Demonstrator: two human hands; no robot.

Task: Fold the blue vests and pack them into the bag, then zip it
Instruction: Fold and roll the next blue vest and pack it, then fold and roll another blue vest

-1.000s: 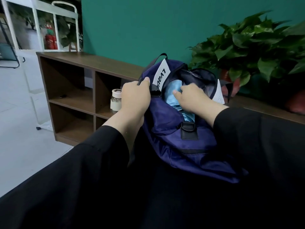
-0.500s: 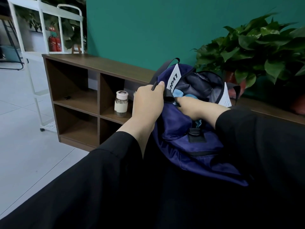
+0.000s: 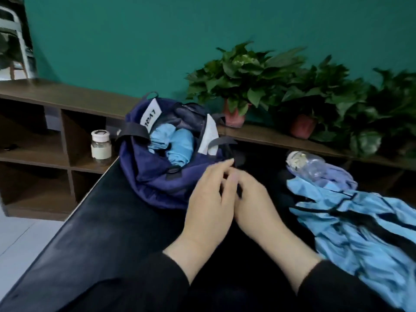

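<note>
While both hands hover side by side over the black table [image 3: 101, 221], the left hand [image 3: 209, 208] and right hand [image 3: 254, 203] have loosely relaxed fingers and grip nothing. Navy bag [image 3: 157, 183] sits unzipped at the table's far end, two rolled blue vests [image 3: 173, 143] inside. More loose blue vests [image 3: 360, 224] lie crumpled at right, near a clear plastic bottle [image 3: 306, 164]. Frame is blurry.

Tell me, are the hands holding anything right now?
No. The left hand and right hand hold nothing; they hover side by side above the black table, fingers relaxed, near the bag.
</note>
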